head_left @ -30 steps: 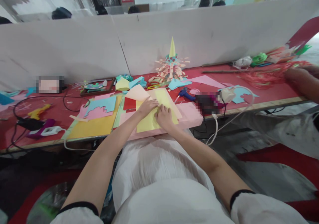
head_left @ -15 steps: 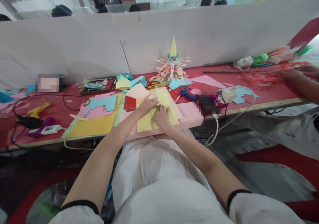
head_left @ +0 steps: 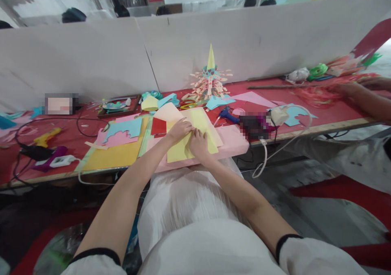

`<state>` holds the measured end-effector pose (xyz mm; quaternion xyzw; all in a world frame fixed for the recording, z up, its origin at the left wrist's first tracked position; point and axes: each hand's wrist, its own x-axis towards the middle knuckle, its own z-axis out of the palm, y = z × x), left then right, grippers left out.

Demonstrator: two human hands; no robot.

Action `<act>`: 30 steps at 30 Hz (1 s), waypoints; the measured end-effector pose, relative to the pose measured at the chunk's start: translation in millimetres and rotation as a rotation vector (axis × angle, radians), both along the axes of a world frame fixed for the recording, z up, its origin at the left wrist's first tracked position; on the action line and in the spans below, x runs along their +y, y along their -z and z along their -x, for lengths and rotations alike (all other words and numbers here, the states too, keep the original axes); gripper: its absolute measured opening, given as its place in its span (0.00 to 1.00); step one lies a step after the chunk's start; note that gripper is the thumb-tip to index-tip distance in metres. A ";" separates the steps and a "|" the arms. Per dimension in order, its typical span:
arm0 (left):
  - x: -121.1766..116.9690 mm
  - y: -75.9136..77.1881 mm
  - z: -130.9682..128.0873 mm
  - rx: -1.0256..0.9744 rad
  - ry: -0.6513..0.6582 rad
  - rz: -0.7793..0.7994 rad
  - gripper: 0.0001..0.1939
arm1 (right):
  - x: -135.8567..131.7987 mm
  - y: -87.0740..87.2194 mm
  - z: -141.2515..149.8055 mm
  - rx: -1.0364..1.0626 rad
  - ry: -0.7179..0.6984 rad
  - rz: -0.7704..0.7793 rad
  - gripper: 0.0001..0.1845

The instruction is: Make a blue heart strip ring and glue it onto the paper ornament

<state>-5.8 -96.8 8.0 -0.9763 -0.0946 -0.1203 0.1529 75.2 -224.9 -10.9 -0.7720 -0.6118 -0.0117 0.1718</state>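
Note:
A sheet of yellow paper (head_left: 180, 153) lies on top of other sheets at the table's front edge. My left hand (head_left: 181, 129) rests on its upper left part, fingers bent and pressed together against the sheet. From the right, my right hand (head_left: 199, 145) pinches at the same spot with curled fingers, the fingertips of both hands almost meeting. What sits right between the fingertips is too small to make out. Under the yellow paper spread pink sheets (head_left: 233, 141). A pale peach piece of paper (head_left: 166, 113) and a red piece (head_left: 158, 127) lie beside my left hand.
A paper cone tree (head_left: 210, 77) stands against the white partition (head_left: 100, 55). A blue glue gun (head_left: 227, 115) lies at right, a yellow one (head_left: 48, 137) at left. Cables (head_left: 296, 144) hang over the edge. At far right, another person's hand (head_left: 351, 93) touches red stringy material (head_left: 317, 95).
My hands stay nearly in place on the yellow paper. The camera view shifts slightly. At far right, the other person's hands have moved a little to the left over the red strings.

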 end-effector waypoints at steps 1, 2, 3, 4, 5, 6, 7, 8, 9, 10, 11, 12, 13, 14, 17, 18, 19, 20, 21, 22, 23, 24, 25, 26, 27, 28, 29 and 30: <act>-0.1 0.9 -0.4 0.007 0.003 -0.010 0.11 | 0.1 0.2 -0.1 0.003 -0.003 -0.002 0.28; 0.0 1.8 -0.9 0.016 0.009 -0.021 0.11 | 0.0 0.2 -0.2 0.006 -0.007 -0.001 0.28; 0.1 2.7 -1.5 0.027 0.018 -0.033 0.12 | -0.1 0.2 -0.2 0.008 -0.009 0.003 0.28; 0.4 3.4 -2.1 0.037 0.026 -0.045 0.12 | -0.4 0.2 -0.1 0.010 -0.009 0.009 0.28; 0.7 3.9 -2.6 0.045 0.032 -0.054 0.13 | -0.8 0.1 0.0 0.010 -0.009 0.015 0.28; 1.0 4.1 -3.1 0.051 0.035 -0.060 0.13 | -1.3 -0.1 0.1 0.009 -0.006 0.020 0.29; 1.4 4.1 -3.4 0.054 0.033 -0.062 0.13 | -1.8 -0.5 0.0 0.006 -0.003 0.020 0.28; 1.8 3.7 -3.5 0.053 0.028 -0.058 0.13 | -2.4 -1.0 -0.4 0.002 -0.001 0.016 0.28; 2.1 3.2 -3.6 0.053 0.021 -0.051 0.13 | -2.9 -1.7 -1.3 -0.003 0.000 0.005 0.28; 2.4 2.6 -3.6 0.054 0.015 -0.040 0.13 | -3.1 -2.8 -2.9 -0.007 -0.002 -0.006 0.28; 2.6 1.9 -3.6 0.054 0.009 -0.027 0.12 | -3.0 -4.1 -5.2 -0.006 -0.006 -0.018 0.27; 2.8 1.3 -3.7 0.051 0.004 -0.012 0.12 | -2.5 -5.6 -8.4 0.002 -0.007 -0.027 0.26; 2.9 0.8 -3.9 0.048 -0.001 0.002 0.12 | -1.5 -7.2 -12.4 0.015 -0.008 -0.035 0.25; 3.0 0.4 -4.1 0.044 -0.005 0.014 0.13 | 0.0 -8.7 -17.2 0.035 -0.007 -0.043 0.24; 2.9 0.5 -5.2 0.039 -0.017 0.041 0.13 | 6.2 -10.2 -33.4 0.111 -0.009 -0.078 0.21; 2.8 1.0 -5.4 0.038 -0.020 0.045 0.13 | 8.3 -9.5 -38.5 0.142 -0.014 -0.093 0.21; 2.6 1.9 -5.5 0.035 -0.022 0.047 0.13 | 10.2 -8.0 -42.9 0.175 -0.015 -0.112 0.21; 2.5 3.0 -5.4 0.028 -0.022 0.048 0.14 | 11.6 -6.1 -46.4 0.207 -0.015 -0.130 0.21; 2.5 4.3 -5.2 0.018 -0.022 0.049 0.14 | 12.6 -4.0 -49.0 0.234 -0.015 -0.149 0.22; 2.6 5.7 -4.9 0.008 -0.021 0.050 0.14 | 13.1 -1.7 -50.6 0.257 -0.014 -0.164 0.22; 2.8 7.1 -4.5 0.000 -0.019 0.053 0.15 | 13.2 0.4 -51.4 0.275 -0.015 -0.176 0.23; 3.1 8.3 -4.1 -0.005 -0.018 0.055 0.15 | 13.1 2.1 -51.6 0.287 -0.018 -0.183 0.23; 3.3 9.2 -3.9 -0.007 -0.019 0.057 0.15 | 12.9 3.5 -51.3 0.296 -0.019 -0.189 0.24; 3.5 9.8 -3.7 -0.007 -0.021 0.057 0.15 | 12.6 4.4 -50.8 0.302 -0.023 -0.192 0.24; 3.5 10.0 -3.8 -0.007 -0.025 0.056 0.15 | 12.4 4.9 -50.3 0.306 -0.028 -0.196 0.24; 3.3 9.8 -3.9 -0.008 -0.029 0.054 0.15 | 12.3 5.1 -49.9 0.310 -0.032 -0.200 0.24; 3.0 9.3 -4.1 -0.008 -0.032 0.052 0.14 | 12.3 5.0 -49.6 0.315 -0.034 -0.204 0.24; 2.6 8.7 -4.2 -0.005 -0.035 0.051 0.14 | 12.3 4.8 -49.5 0.321 -0.033 -0.207 0.24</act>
